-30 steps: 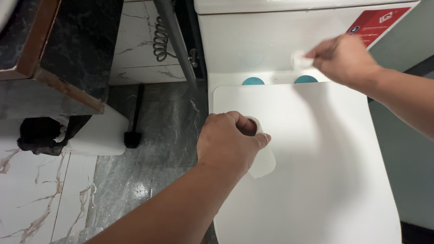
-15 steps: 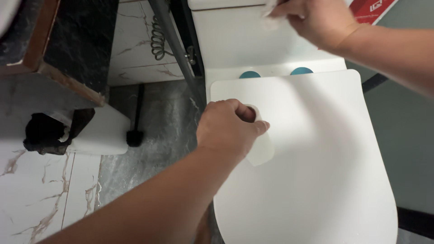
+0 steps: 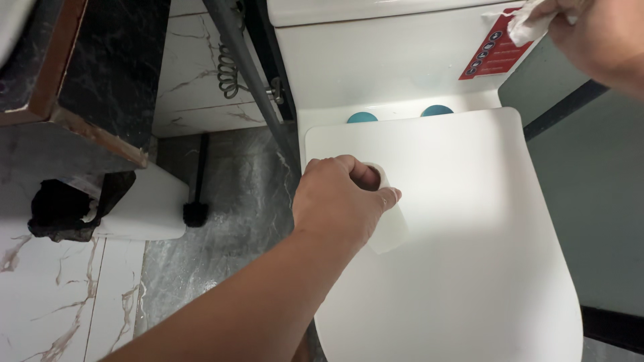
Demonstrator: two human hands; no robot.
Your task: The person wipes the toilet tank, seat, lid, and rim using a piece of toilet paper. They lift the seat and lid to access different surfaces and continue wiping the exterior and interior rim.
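My left hand is closed around a white roll of tissue and rests it on the shut white toilet lid. At the top right, my right hand pinches a crumpled white wad of tissue against the upper right corner of the white toilet tank, next to a red sticker. Two teal hinge caps show between tank and lid.
A white waste bin with a black liner stands at the left under a dark marble counter. A black toilet brush leans by the wall, beside a coiled hose. The floor is grey marble.
My right hand has swept the wad from the tank's front right, up across its top, and over to the top right corner. My left hand has stayed on the roll.
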